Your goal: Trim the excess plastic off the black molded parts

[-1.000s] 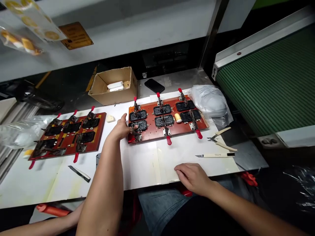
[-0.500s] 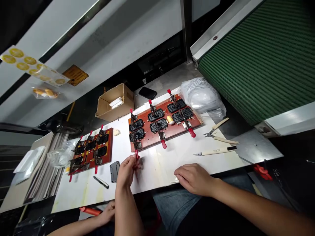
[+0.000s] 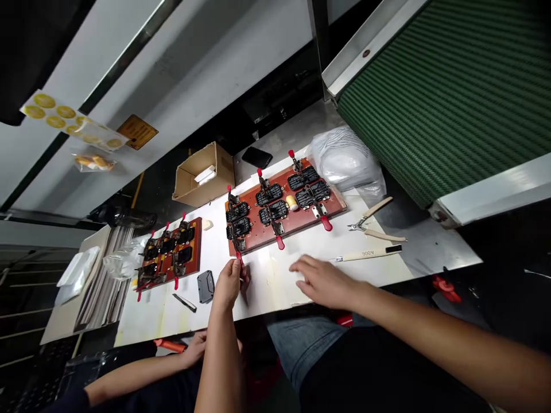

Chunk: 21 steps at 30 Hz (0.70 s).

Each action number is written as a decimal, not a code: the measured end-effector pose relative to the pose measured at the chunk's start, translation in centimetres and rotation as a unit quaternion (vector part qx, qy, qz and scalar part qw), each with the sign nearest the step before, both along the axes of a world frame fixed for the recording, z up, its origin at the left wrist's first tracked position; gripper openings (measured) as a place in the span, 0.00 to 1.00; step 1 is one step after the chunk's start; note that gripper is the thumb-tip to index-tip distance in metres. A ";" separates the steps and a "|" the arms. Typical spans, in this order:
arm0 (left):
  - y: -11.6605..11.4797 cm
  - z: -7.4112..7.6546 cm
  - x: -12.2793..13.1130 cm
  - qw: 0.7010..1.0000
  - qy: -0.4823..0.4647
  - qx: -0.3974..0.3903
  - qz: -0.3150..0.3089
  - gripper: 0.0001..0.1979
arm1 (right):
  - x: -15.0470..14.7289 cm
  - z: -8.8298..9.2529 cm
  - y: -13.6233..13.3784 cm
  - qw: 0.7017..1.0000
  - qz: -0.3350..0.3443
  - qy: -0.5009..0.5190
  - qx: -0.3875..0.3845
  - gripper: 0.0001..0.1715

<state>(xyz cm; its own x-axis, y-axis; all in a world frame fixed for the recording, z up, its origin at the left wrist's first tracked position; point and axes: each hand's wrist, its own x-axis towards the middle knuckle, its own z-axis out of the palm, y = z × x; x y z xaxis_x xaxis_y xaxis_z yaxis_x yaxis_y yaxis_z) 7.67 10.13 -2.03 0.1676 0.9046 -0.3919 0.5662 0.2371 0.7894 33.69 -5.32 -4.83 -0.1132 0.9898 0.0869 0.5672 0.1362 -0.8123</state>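
The left hand (image 3: pixel 229 281) still pinches the red handle (image 3: pixel 239 257) at the board's (image 3: pixel 297 219) eight o'clock, some fingers shadowed. The right hand (image 3: pixel 321 278), fingers loosely open, has shifted towards eleven, the knife (image 3: pixel 369 253) at its two.

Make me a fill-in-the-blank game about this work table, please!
1. The left hand grips a clamp handle coloured ____.
2. The conveyor belt is coloured ____.
3. The pale knife handle is marked ____.
4. In this view, the phone lies to the ____ of the cardboard box.

Missing words: red; green; A006; right.
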 end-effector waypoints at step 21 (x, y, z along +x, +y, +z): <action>-0.2 -3.7 -2.1 0.992 0.022 0.118 -0.025 0.15 | 0.7 7.7 13.2 0.834 0.245 -0.494 0.021 0.12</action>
<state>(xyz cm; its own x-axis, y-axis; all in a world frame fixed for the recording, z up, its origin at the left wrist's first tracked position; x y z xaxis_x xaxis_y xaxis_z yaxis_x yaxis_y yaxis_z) 5.55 9.91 -5.78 0.2018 0.9631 -0.1780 0.6081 0.0192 0.7936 34.42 7.86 2.90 -0.5404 0.8020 -0.2545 0.8244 0.5652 0.0304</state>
